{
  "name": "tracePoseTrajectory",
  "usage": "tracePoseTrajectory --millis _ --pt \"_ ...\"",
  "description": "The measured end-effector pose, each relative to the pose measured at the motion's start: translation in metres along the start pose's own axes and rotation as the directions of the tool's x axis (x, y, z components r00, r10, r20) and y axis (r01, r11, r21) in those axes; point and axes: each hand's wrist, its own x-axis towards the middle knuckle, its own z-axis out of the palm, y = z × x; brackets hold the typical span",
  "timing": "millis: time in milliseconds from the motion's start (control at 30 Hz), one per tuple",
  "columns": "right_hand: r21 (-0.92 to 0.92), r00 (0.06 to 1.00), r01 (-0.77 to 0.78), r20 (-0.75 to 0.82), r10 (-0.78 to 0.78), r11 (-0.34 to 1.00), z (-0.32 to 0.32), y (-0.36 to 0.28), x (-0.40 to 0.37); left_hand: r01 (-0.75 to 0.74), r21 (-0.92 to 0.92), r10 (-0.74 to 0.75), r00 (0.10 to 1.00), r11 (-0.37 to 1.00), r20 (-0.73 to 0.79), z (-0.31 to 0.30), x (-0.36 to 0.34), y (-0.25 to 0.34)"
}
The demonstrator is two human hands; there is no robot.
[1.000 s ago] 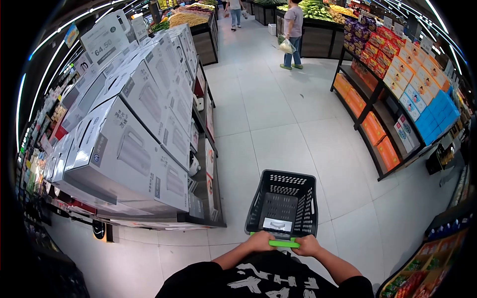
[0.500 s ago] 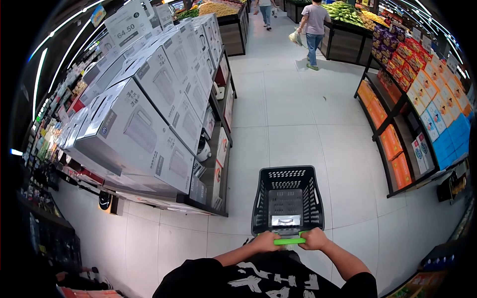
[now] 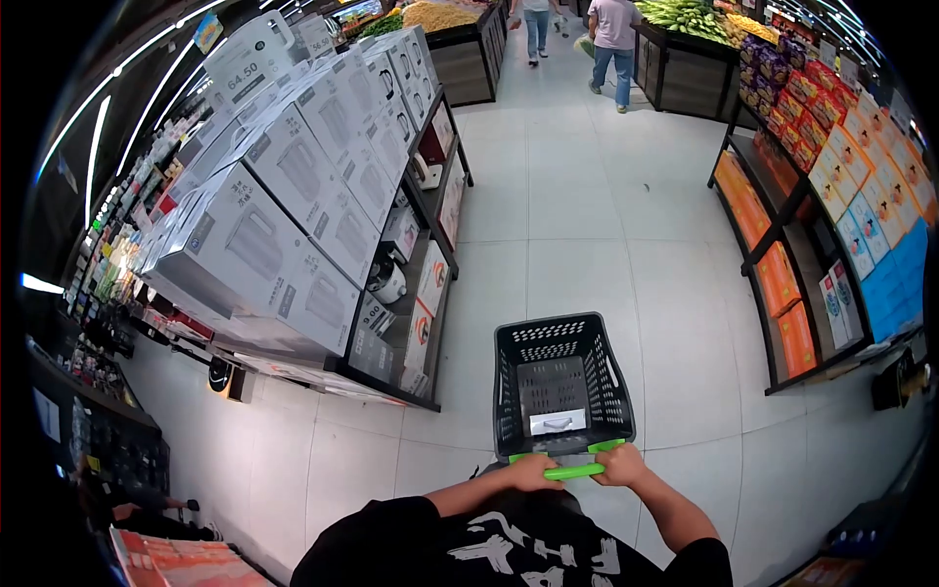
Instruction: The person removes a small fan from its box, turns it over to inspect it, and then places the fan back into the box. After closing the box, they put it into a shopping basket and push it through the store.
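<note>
In the head view, a dark grey shopping cart (image 3: 507, 386) with perforated basket walls stands in front of me. My left hand (image 3: 533, 473) is wrapped round the left end of its bright green handle (image 3: 575, 472). Round the right end of that handle my right hand (image 3: 621, 464) is closed. Inside the basket, at the end near me, lies a small white box (image 3: 558, 422) with a dark curved mark on it. The rest of the basket floor shows bare perforated plastic.
Boxed electric kettles (image 3: 256, 230) are stacked on a dark shelf at left. A shelf of colourful packages (image 3: 875, 176) stands at right. Pale floor tiles (image 3: 577, 186) run between them. Ahead are a produce stand (image 3: 685, 73), a person in a light shirt (image 3: 614, 44) and another person (image 3: 537, 29).
The cart and my hands have turned slightly left. The person in the light shirt has walked farther away, while the other person appears nearer. Both hands stay closed on the handle.
</note>
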Motion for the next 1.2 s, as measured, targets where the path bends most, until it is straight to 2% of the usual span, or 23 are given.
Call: tracePoseTrajectory --millis 33,133,267,367,500,567,633,733,767,867,900,1000,1033,1133,1200 --pt "0.001 0.999 0.027 -0.026 -0.027 1.0 0.0 0.003 0.002 -0.022 -0.023 0.021 0.999 0.999 -0.037 0.0 0.0 -0.001" --pt "-0.025 0.999 0.032 -0.043 -0.033 0.999 0.009 0.006 0.0 0.013 0.096 0.0 0.992 0.995 -0.13 0.004 0.003 -0.004" --pt "-0.001 0.986 0.074 -0.147 -0.073 0.997 0.009 0.006 0.009 0.044 0.074 -0.032 0.988 0.996 -0.152 -0.001 0.003 -0.003" --pt "-0.014 0.997 0.03 -0.073 -0.031 0.999 0.025 0.009 0.005 0.108 0.119 -0.092 0.986 0.987 -0.136 -0.001 0.001 -0.007" --pt "0.033 0.997 0.074 -0.001 -0.074 0.997 0.047 0.018 0.001 0.134 0.198 -0.123 0.99 0.971 -0.065 0.018 0.015 -0.033" --pt "0.056 0.994 0.084 0.06 -0.087 0.995 0.059 0.028 0.0 0.181 0.197 -0.168 0.982 0.964 -0.081 0.024 0.024 -0.04" --pt "0.083 0.99 0.068 0.117 -0.078 0.994 0.062 0.035 0.012 0.229 0.162 -0.226 0.973 0.96 -0.039 0.015 0.033 -0.043" --pt "0.066 0.972 0.053 0.226 -0.067 0.996 0.05 0.049 0.045 0.227 0.186 -0.209 0.972 0.956 -0.109 -0.011 0.044 -0.055" --pt "0.068 0.961 0.045 0.269 -0.062 0.997 0.049 0.056 0.057 0.22 0.15 -0.212 0.975 0.964 -0.072 -0.023 0.048 -0.059" --pt "0.046 0.936 -0.009 0.351 -0.008 0.999 0.044 0.073 0.102 0.118 0.001 -0.116 0.983 0.993 -0.143 -0.052 0.068 -0.092" --pt "0.019 0.904 -0.075 0.423 0.06 0.997 0.046 0.081 0.113 0.101 -0.005 -0.1 0.985 0.995 -0.139 -0.062 0.072 -0.097" --pt "-0.06 0.87 -0.102 0.479 0.119 0.993 0.052 0.097 0.147 0.072 -0.02 -0.075 0.973 0.997 -0.218 -0.084 0.092 -0.119" --pt "-0.152 0.808 -0.148 0.551 0.208 0.977 0.055 0.099 0.16 0.035 -0.024 -0.04 0.971 0.999 -0.235 -0.092 0.097 -0.126" --pt "-0.261 0.699 -0.323 0.582 0.415 0.91 0.064 0.09 0.198 0.0 -0.044 -0.014 0.947 0.999 -0.32 -0.122 0.101 -0.13" --pt "-0.268 0.697 -0.341 0.571 0.434 0.901 0.068 0.088 0.219 0.042 -0.037 -0.051 0.95 0.998 -0.307 -0.143 0.102 -0.129"
